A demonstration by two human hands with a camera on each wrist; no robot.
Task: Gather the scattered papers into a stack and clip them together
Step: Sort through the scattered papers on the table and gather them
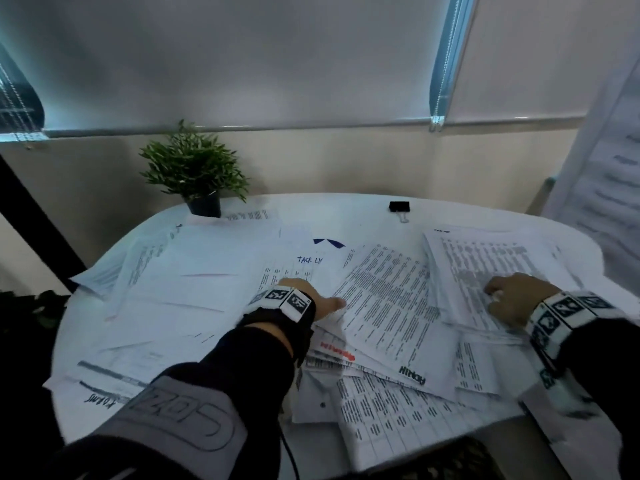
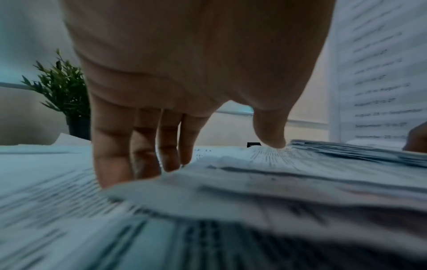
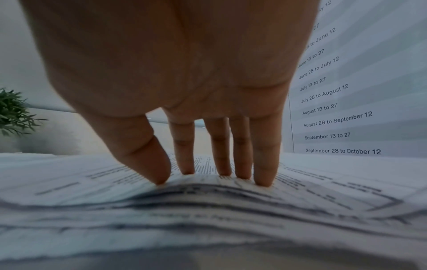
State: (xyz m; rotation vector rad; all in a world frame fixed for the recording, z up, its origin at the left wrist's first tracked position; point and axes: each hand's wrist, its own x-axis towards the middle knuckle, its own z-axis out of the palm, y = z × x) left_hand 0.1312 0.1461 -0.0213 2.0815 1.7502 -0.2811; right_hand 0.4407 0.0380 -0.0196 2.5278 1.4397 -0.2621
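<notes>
Many printed papers [image 1: 194, 271] lie scattered and overlapping across a round white table [image 1: 346, 206]. My left hand [image 1: 311, 294] lies on them at the middle, its straight fingers [image 2: 110, 160] dipping behind a raised paper edge. Its thumb [image 2: 272, 140] touches a densely printed sheet [image 1: 384, 306]. My right hand [image 1: 502, 296] presses its straight fingertips [image 3: 265, 175] down on a thicker pile [image 1: 485, 258] at the right, which bows under them. A black binder clip [image 1: 399, 206] lies alone on bare table at the far edge, well beyond both hands, and shows as a dark bit [image 2: 253, 144] behind the thumb.
A small potted plant [image 1: 194, 171] stands at the table's far left. A tall white sheet printed with date ranges [image 3: 342, 117] stands upright at the right edge. Some papers overhang the near and left rims. A wall with roller blinds lies behind.
</notes>
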